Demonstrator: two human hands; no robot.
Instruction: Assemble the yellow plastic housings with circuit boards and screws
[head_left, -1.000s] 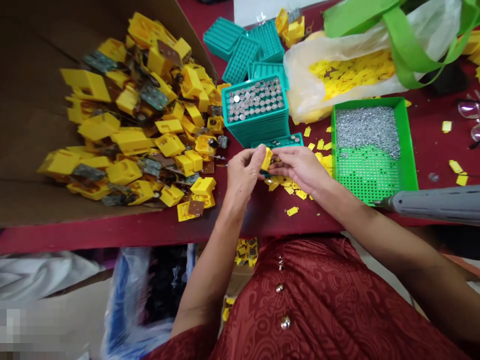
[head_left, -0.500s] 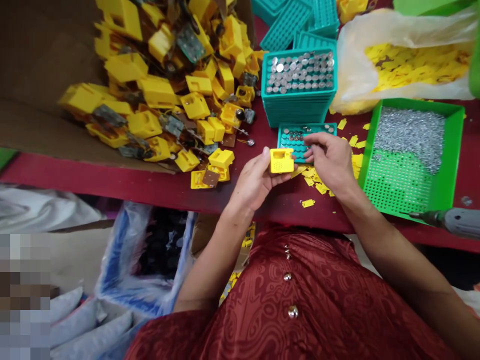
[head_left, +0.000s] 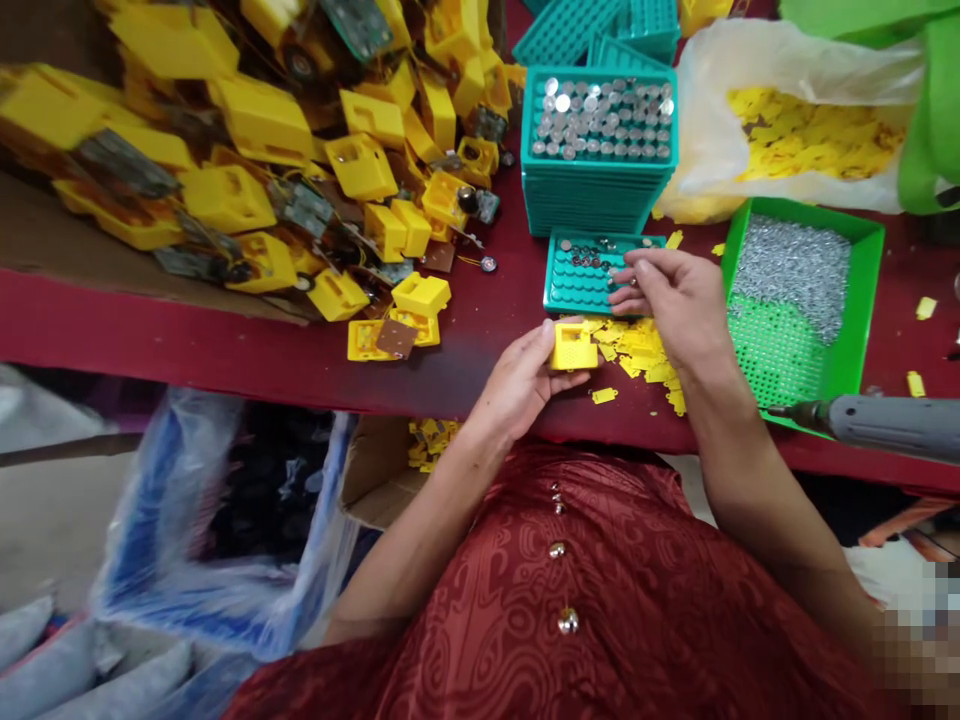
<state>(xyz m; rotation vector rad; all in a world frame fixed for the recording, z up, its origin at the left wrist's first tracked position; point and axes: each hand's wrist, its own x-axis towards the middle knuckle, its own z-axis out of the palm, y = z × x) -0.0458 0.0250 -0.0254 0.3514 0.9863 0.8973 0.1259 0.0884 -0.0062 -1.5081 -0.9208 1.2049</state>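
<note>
My left hand [head_left: 525, 385] is closed round a small yellow plastic housing [head_left: 574, 347], with the thumb along its left side. The housing has an opening at the top and a patch of small holes. My right hand [head_left: 675, 300] is over the right edge of a low teal tray [head_left: 570, 288], thumb and fingers pinched on what looks like a button cell [head_left: 634, 282], mostly hidden by the fingers. Several round button cells sit in the back rows of this tray. Flat yellow plastic tabs [head_left: 637, 350] lie heaped between and below my hands.
A teal tray stack [head_left: 592, 200] topped with button cells stands behind. Yellow housings with wires and circuit boards [head_left: 225, 195] spill from a cardboard box at left. At right are a green basket [head_left: 866, 300] of small metal screws, a power screwdriver [head_left: 892, 420] and a bag [head_left: 697, 110] of yellow tabs.
My right hand has drawn back to the right from the tray's cells, fingers pinched. My left hand still holds the housing, now lower and clear of the tray. The camera view has shifted.
</note>
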